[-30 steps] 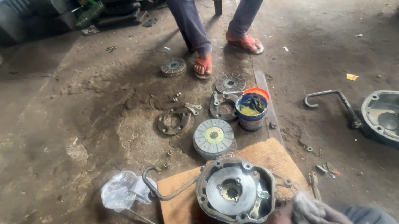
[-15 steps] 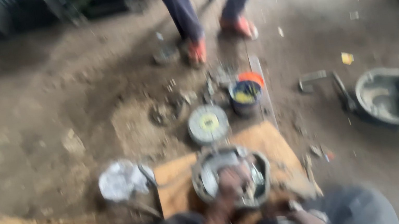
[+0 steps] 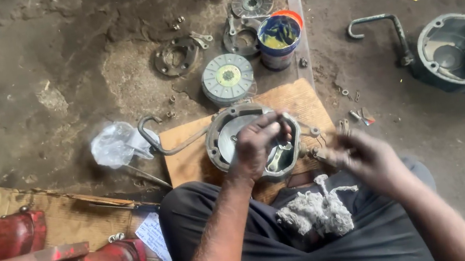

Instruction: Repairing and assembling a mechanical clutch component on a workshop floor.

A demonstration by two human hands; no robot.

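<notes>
Since a second ago the left hand [image 3: 258, 142] has come forward onto the round metal housing [image 3: 228, 140] and now rests on it with fingers curled — whether it grips a part I cannot tell. The housing sits on a cardboard sheet [image 3: 302, 101]. The right hand [image 3: 365, 156] is blurred, fingers loosely spread, above a rag [image 3: 315, 213] on the lap.
</notes>
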